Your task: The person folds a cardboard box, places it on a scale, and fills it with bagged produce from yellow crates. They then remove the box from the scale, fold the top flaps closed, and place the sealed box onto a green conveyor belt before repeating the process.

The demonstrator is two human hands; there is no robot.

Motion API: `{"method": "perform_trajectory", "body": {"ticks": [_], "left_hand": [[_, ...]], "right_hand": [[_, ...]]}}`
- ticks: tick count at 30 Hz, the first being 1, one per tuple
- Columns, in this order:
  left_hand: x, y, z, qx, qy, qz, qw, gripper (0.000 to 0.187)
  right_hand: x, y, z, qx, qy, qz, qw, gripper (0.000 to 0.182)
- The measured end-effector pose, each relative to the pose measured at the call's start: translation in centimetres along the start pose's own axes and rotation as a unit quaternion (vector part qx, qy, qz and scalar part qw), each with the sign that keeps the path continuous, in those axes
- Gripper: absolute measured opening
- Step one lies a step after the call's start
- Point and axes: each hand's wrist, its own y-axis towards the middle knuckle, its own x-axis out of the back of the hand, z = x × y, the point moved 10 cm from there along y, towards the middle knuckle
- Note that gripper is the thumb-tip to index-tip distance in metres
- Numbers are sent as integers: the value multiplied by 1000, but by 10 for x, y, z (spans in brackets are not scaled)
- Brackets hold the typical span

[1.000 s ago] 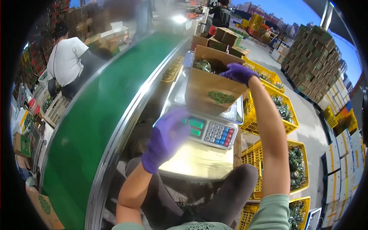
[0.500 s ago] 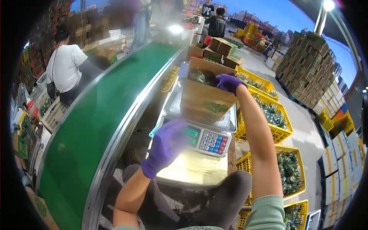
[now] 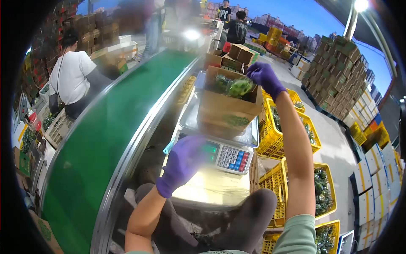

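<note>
Whether the green bundle (image 3: 242, 87) is grasped in the grip of the right hand (image 3: 265, 78) cannot be told; it is seen at the open top of the cardboard box (image 3: 226, 109), just beside the fingers. If it were snagged on the rim, it might be torn or spilled. The box is borne by the scale (image 3: 231, 168), whose reading could be skewed by any press. By the blurred left hand (image 3: 182, 165), its grip unreadable, keys might be knocked.

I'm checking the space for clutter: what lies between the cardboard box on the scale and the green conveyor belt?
The head view shows the metal weighing tray, part of a yellow crate and a silver side rail.
</note>
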Motion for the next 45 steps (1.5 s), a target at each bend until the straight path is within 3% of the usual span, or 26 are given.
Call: {"method": "perform_trajectory", "body": {"ticks": [9,11,13,14,15,19,21,22,25,27,29,30,32,33,36,45], "left_hand": [[-4,-1,2,15,-15,10,1000,32],[-4,-2,6,58,-29,6,998,32],[-6,-2,8,83,-58,7,995,31],[-4,0,2,47,-7,5,999,31],[-5,1,-3,7,38,5,999,30],[-15,-1,11,92,-35,8,995,31],[-18,-8,29,88,-13,11,996,32],[-21,-11,41,150,-32,14,988,32],[-28,-11,54,152,-26,21,988,33],[-32,-10,52,158,13,35,987,34],[-35,-17,68,208,-19,29,978,33],[-35,-14,62,164,-3,23,986,32],[-39,-12,58,143,20,27,989,31],[-42,-6,44,125,29,33,991,29],[-45,-1,29,53,91,46,993,28],[-40,-4,33,44,101,53,992,28]], "right_hand": [[80,-40,23,37,184,-104,977,19],[105,-62,20,32,213,-167,962,19],[125,-88,16,49,254,-154,954,17],[135,-106,13,45,258,-164,951,17],[148,-129,12,40,257,-178,949,17],[207,-236,-15,-44,245,-265,932,18],[235,-292,-28,-68,255,-278,924,21],[254,-324,-38,-87,243,-308,916,23],[299,-423,-57,-135,119,-398,899,19],[326,-491,-82,-162,93,-405,895,23],[337,-541,-76,-199,-42,-415,887,21],[347,-570,-87,-206,-60,-419,882,20],[360,-623,-129,-226,68,-484,842,23],[364,-645,-147,-234,63,-495,835,24],[360,-667,-188,-246,97,-506,821,22],[324,-631,-229,-243,110,-497,826,25]]}}
